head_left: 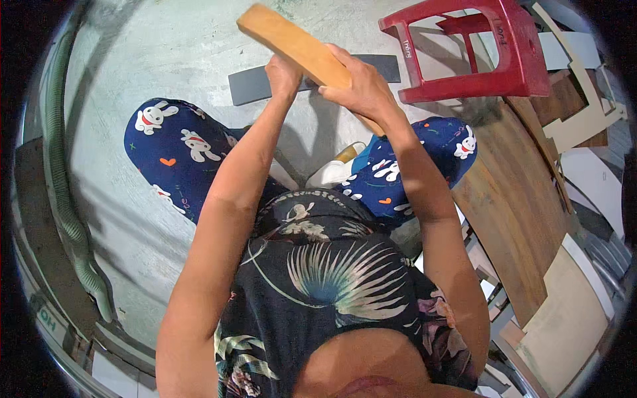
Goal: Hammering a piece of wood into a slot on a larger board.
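A long, slightly curved tan wooden piece (292,43) is held up at a slant above the floor, its far end to the left. My right hand (361,83) is closed around its nearer part, fingers over the top edge and thumb against the side. My left hand (284,79) is closed at the piece's lower edge, close to its middle; most of those fingers are hidden behind the wood. Beneath both hands, a dark grey curved strip (245,86) lies on the floor, partly covered by my hands and the wood.
A red plastic stool (478,86) lies tipped at the far right. Wooden boards (511,192) and pale cut panels (564,318) are piled along the right side. A ribbed grey hose (60,186) runs down the left. My bent legs (179,146) flank the work on the concrete floor (152,60).
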Demonstrator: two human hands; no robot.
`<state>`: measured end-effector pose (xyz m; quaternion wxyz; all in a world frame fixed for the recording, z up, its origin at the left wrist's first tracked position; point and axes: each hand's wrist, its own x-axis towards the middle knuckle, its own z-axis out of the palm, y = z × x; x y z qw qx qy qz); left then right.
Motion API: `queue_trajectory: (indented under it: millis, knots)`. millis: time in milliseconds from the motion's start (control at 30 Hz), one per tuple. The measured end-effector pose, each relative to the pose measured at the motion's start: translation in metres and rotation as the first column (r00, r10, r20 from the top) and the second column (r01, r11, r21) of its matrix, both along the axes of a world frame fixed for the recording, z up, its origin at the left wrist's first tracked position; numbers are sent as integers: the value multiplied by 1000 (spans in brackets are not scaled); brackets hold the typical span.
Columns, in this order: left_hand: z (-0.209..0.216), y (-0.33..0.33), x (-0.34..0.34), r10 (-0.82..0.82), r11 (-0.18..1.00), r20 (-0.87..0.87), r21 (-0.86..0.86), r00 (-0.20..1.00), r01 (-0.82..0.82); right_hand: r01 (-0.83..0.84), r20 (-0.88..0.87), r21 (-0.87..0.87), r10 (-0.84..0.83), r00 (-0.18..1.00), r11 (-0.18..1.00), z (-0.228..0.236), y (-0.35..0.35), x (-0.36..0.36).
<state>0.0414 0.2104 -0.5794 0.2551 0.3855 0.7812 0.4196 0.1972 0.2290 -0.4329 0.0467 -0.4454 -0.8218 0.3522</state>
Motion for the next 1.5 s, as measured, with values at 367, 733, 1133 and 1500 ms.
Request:
queue_trajectory:
  millis: [367,733,1133,1500]
  knots:
    - [-3,-4,-1,45,995,48,83,998,-49,23,31,53,-25,999,998,-2,-3,5]
    - [-6,0,-5,25,1000,69,15,997,-26,29,188,-19,-25,982,999,6,-4,8]
    - [-11,1,-13,12,993,74,113,997,-20,87,-8,202,-87,996,975,-3,-2,25]
    - [-11,6,-14,-1,997,79,76,997,-6,233,-284,255,-158,946,939,9,12,34]
